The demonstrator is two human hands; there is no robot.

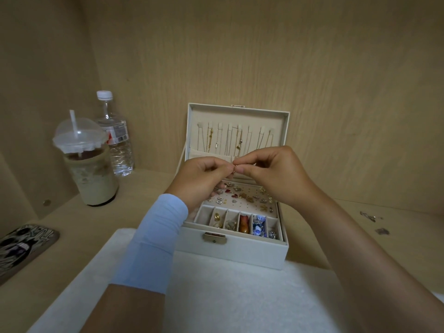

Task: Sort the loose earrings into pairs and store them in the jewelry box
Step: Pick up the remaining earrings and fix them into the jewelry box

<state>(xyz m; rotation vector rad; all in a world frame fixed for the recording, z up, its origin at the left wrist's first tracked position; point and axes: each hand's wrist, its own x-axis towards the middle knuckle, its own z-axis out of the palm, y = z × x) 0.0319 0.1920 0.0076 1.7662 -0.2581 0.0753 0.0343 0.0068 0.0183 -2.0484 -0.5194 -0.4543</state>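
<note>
A white jewelry box (240, 252) stands open on a white cloth (228, 296), its lid upright with several necklaces hanging inside. Several stud earrings (242, 196) sit pinned on its perforated pad, and the front compartments (236, 223) hold rings and other pieces. Above the pad, my left hand (204, 175) and my right hand (276, 173) meet fingertip to fingertip, both pinching one small gold earring (235, 168). A light blue wrap covers my left wrist and forearm.
An iced coffee cup with a straw (87, 164) and a water bottle (117, 138) stand at the left. A patterned phone (22, 248) lies at the near left edge. Wooden walls close the back and sides. Small dark marks (374, 223) dot the surface right.
</note>
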